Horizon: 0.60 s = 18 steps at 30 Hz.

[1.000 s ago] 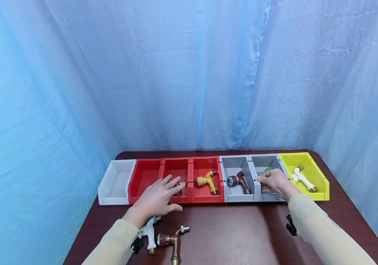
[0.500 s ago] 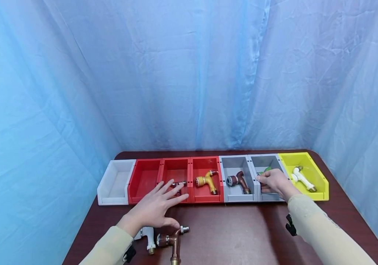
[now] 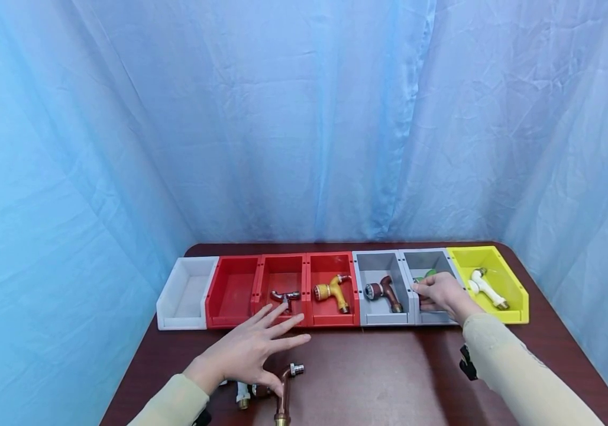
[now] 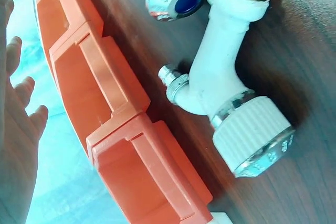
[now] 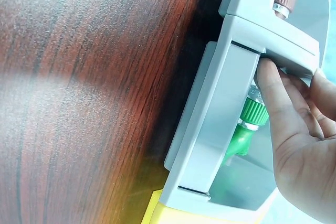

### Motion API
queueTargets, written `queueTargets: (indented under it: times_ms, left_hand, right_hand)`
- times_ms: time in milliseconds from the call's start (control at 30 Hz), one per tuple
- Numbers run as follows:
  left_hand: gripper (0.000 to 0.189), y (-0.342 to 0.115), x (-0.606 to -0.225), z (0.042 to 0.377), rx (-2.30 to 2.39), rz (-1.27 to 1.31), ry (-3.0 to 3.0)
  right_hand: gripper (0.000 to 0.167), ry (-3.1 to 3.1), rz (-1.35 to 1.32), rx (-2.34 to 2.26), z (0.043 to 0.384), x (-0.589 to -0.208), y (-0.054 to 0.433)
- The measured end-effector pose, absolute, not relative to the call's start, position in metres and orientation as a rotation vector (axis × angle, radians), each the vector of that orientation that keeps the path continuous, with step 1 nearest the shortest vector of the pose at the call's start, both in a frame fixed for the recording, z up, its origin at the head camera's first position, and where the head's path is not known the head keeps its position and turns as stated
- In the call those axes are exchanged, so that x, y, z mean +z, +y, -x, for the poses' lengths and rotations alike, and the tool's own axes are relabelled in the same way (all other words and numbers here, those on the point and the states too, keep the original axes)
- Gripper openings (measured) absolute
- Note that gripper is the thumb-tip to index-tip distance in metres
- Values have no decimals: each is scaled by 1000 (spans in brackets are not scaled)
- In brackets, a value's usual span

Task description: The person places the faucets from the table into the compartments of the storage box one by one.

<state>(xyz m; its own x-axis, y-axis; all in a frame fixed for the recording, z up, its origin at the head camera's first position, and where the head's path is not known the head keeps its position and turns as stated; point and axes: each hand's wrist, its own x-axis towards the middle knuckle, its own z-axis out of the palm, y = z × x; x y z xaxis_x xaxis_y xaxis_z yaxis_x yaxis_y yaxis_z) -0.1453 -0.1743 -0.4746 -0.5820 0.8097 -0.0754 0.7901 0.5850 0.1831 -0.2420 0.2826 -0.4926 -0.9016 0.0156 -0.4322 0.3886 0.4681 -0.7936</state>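
Observation:
My left hand hovers with spread fingers over the near left of the table, holding nothing. Below it lie a brown tap with a brass end and a white tap, partly hidden by the hand. The left wrist view shows the white tap with its ribbed knob. My right hand pinches the side wall of a grey bin, its fingers inside. A green tap lies in that bin, partly covered by the hand.
The bin row runs along the back: white bin, red bins holding a chrome tap and a yellow tap, a grey bin with a brown tap, and a yellow bin with a white tap. Blue curtains hang behind.
My left hand has drawn back from the red bins toward the two loose taps, uncovering the chrome tap and spreading its fingers. The right hand stays in place.

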Motion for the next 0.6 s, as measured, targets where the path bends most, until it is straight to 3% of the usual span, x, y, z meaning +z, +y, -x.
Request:
queueTargets:
  times_ms: [600]
  left_hand:
    - [88,-181,-500,119,224,-1494,2488]
  right_hand:
    - [35,2347,-352,-1392,242,-493,283]
